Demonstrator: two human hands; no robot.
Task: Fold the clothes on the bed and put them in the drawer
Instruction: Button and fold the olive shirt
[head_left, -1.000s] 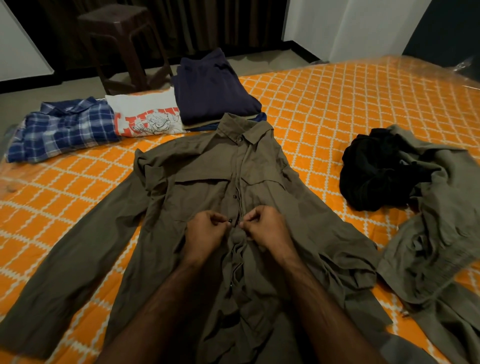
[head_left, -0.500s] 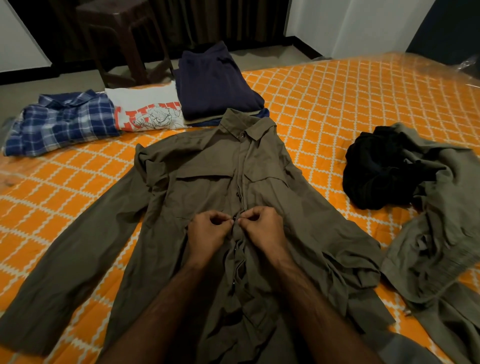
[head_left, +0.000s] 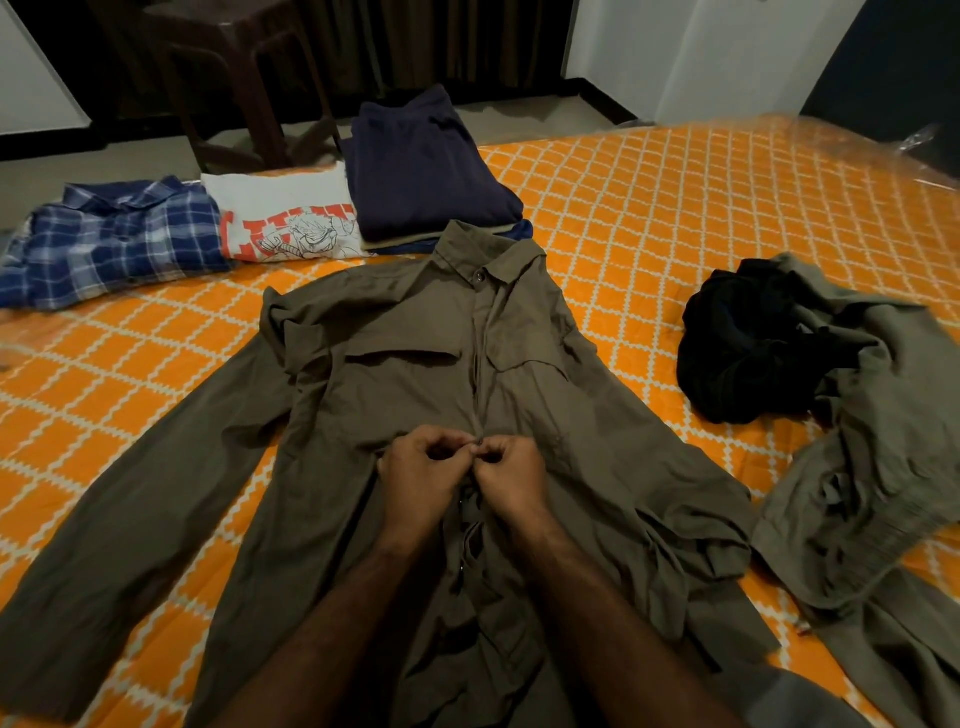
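Observation:
An olive long-sleeved shirt (head_left: 395, 395) lies front up on the orange checked bed (head_left: 675, 208), collar away from me, its left sleeve stretched out and its right side bunched. My left hand (head_left: 415, 478) and my right hand (head_left: 511, 480) meet at the shirt's button placket about mid-chest, each pinching the fabric edge with curled fingers. Below my hands the placket gapes open. At the far edge lie three folded items: a blue plaid shirt (head_left: 114, 239), a white printed T-shirt (head_left: 285, 218) and a navy garment (head_left: 426, 171). No drawer is in view.
To the right lie a crumpled black garment (head_left: 748, 343) and a heap of olive-grey clothing (head_left: 883, 467). A dark chair (head_left: 234, 78) stands on the floor beyond the bed's far edge. White walls and a dark doorway stand at the back right.
My hands stay at the placket and keep pinching it, shifting only slightly. The camera has tilted a little, so the scene sits marginally differently in frame.

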